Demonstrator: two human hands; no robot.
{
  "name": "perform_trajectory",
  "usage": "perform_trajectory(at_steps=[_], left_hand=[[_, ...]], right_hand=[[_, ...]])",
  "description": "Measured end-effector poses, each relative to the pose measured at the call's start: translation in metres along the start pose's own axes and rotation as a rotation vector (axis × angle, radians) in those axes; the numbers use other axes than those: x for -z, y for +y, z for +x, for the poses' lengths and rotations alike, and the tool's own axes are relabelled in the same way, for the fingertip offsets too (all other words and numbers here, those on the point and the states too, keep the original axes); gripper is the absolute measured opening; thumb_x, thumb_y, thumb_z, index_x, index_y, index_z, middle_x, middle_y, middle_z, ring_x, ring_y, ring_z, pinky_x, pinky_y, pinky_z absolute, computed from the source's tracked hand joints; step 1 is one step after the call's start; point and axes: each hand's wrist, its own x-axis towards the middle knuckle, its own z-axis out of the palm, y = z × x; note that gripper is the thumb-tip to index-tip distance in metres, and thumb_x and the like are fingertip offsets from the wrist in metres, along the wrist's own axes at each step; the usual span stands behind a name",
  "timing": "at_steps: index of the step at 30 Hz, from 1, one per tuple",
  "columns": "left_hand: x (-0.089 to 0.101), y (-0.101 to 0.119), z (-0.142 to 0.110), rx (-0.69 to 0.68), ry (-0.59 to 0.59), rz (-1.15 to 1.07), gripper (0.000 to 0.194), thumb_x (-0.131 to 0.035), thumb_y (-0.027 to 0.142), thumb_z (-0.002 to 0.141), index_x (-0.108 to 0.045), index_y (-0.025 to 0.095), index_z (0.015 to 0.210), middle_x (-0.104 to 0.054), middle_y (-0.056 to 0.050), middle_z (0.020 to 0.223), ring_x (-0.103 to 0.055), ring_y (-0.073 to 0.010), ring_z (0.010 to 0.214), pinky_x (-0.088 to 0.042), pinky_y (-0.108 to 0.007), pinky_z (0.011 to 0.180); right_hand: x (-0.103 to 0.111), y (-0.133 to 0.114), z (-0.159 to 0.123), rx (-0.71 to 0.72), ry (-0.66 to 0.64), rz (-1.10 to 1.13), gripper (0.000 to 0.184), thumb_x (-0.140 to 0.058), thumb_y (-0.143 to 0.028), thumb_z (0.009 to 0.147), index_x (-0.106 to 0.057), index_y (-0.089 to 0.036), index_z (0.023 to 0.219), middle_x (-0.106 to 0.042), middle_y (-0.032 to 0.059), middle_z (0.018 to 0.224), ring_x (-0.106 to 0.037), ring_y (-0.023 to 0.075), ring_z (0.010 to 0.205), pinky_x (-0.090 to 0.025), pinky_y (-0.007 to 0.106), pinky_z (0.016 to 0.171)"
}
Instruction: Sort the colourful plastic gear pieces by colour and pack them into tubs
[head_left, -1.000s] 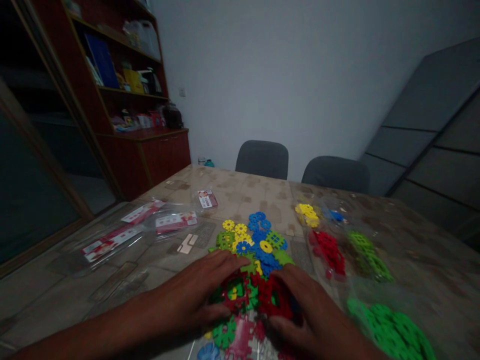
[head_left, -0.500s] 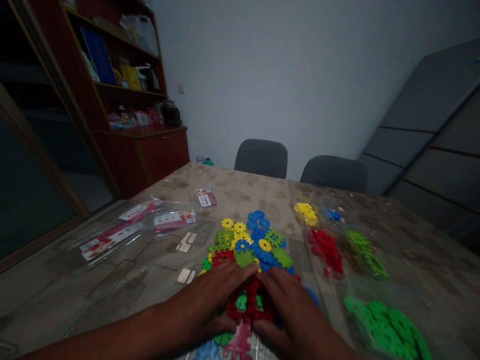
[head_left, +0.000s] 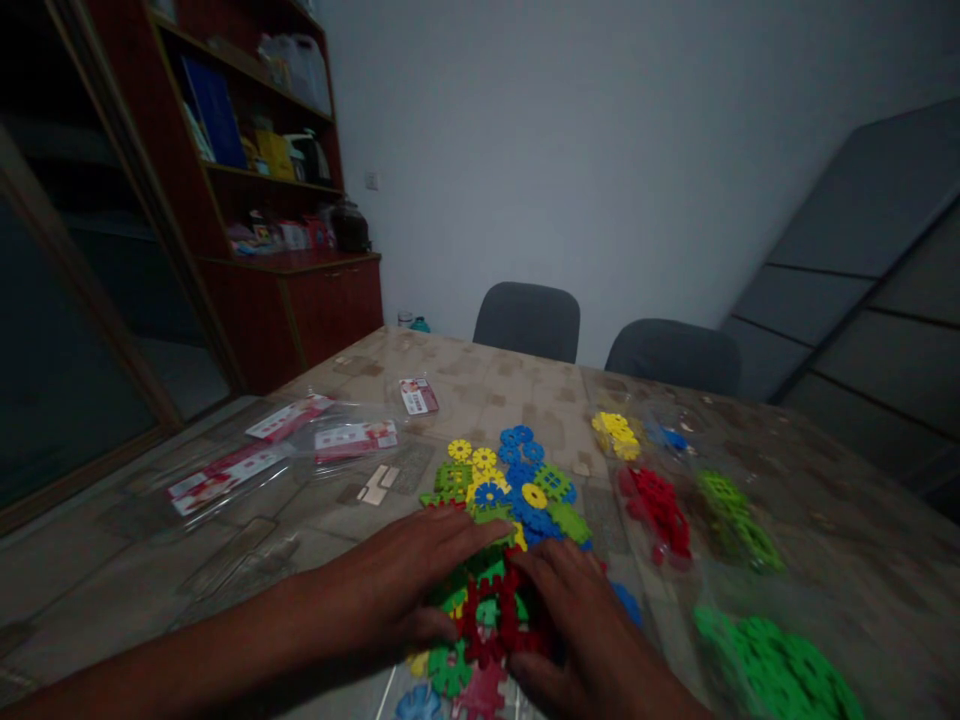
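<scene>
A pile of plastic interlocking building pieces (head_left: pixel 534 496) in blue, yellow, green and red lies in front of me. My left hand (head_left: pixel 409 580) is beside its left part, fingers stretched over green and red pieces and thumb apart. My right hand (head_left: pixel 577 610) curves over red square pieces (head_left: pixel 511 610), its thumb on their near side; how much it holds is partly hidden. A green snowflake disc (head_left: pixel 450 668) lies below my left thumb. Nearer me are a light blue disc (head_left: pixel 418 703) and a pinkish-red piece (head_left: pixel 480 692), seemingly under clear plastic.
To the right lie clear bags of yellow pieces (head_left: pixel 616 435), red pieces (head_left: pixel 658 512), light green pieces (head_left: pixel 739 520) and green discs (head_left: pixel 776 665). Clear packaging with printed cards (head_left: pixel 354 440) covers part of the table's left. Two grey chairs (head_left: pixel 526 322) stand behind the table.
My hands came together over the red pieces, then my left hand drew slightly left, uncovering red and green pieces between them. My right hand has moved left and stays at the red pieces.
</scene>
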Motion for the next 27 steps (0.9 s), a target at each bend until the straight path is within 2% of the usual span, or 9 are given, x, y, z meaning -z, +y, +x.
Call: perform_trajectory(at_steps=[5, 9, 16, 19, 23, 25, 27], left_hand=[[0.010, -0.003, 0.001, 0.004, 0.017, -0.001, 0.081, -0.070, 0.037, 0.091, -0.021, 0.043, 0.155, -0.051, -0.008, 0.148, -0.050, -0.0347, 0.129, -0.040, -0.051, 0.109], [0.015, -0.006, 0.002, 0.040, 0.036, 0.015, 0.078, -0.066, 0.032, 0.092, -0.021, 0.044, 0.155, -0.051, -0.007, 0.148, -0.049, -0.0333, 0.130, -0.039, -0.053, 0.109], [0.014, -0.007, 0.004, 0.078, 0.016, 0.038, 0.074, -0.065, 0.027, 0.091, -0.028, 0.041, 0.153, -0.052, -0.008, 0.146, -0.050, -0.0330, 0.130, -0.040, -0.053, 0.109], [0.012, -0.013, 0.003, 0.086, 0.016, 0.046, 0.072, -0.064, 0.029, 0.092, -0.029, 0.041, 0.153, -0.053, -0.007, 0.145, -0.052, -0.0326, 0.127, -0.042, -0.052, 0.107], [0.011, -0.019, 0.002, 0.093, 0.020, 0.051, 0.071, -0.061, 0.033, 0.095, -0.024, 0.046, 0.153, -0.051, -0.006, 0.147, -0.051, -0.0322, 0.128, -0.042, -0.052, 0.107], [0.012, -0.019, 0.002, 0.101, 0.018, 0.049, 0.070, -0.060, 0.033, 0.095, -0.024, 0.048, 0.153, -0.051, -0.006, 0.147, -0.051, -0.0323, 0.127, -0.042, -0.052, 0.107], [0.013, -0.017, 0.004, 0.108, 0.006, 0.040, 0.067, -0.060, 0.033, 0.095, -0.027, 0.047, 0.152, -0.051, -0.006, 0.146, -0.052, -0.0322, 0.126, -0.042, -0.052, 0.106]], right_hand=[[-0.008, -0.004, 0.008, 0.066, 0.028, -0.014, 0.065, -0.078, -0.025, 0.074, -0.054, -0.020, 0.134, -0.059, 0.0125, 0.131, -0.052, 0.0315, 0.117, -0.042, 0.046, 0.102], [-0.019, -0.009, 0.019, 0.091, -0.049, -0.105, 0.063, -0.083, -0.034, 0.072, -0.059, -0.023, 0.128, -0.061, 0.0094, 0.126, -0.053, 0.0308, 0.114, -0.041, 0.044, 0.097], [-0.023, -0.013, 0.031, 0.090, -0.109, -0.193, 0.056, -0.081, -0.028, 0.068, -0.060, -0.020, 0.120, -0.062, 0.0091, 0.120, -0.053, 0.0298, 0.114, -0.041, 0.041, 0.095], [-0.023, -0.012, 0.032, 0.096, -0.107, -0.169, 0.059, -0.083, -0.032, 0.066, -0.060, -0.019, 0.119, -0.061, 0.0108, 0.122, -0.053, 0.0313, 0.115, -0.041, 0.042, 0.098], [-0.003, -0.014, 0.021, 0.086, -0.100, -0.099, 0.054, -0.082, -0.037, 0.070, -0.059, -0.021, 0.115, -0.064, 0.0088, 0.117, -0.057, 0.0293, 0.108, -0.044, 0.041, 0.096], [0.020, -0.009, 0.012, 0.060, -0.032, -0.058, 0.055, -0.082, -0.031, 0.070, -0.057, -0.023, 0.119, -0.063, 0.0079, 0.120, -0.058, 0.0281, 0.106, -0.046, 0.039, 0.093], [0.049, 0.007, 0.003, -0.023, 0.090, -0.072, 0.052, -0.079, -0.024, 0.072, -0.057, -0.023, 0.119, -0.063, 0.0085, 0.119, -0.058, 0.0273, 0.104, -0.047, 0.038, 0.089]])
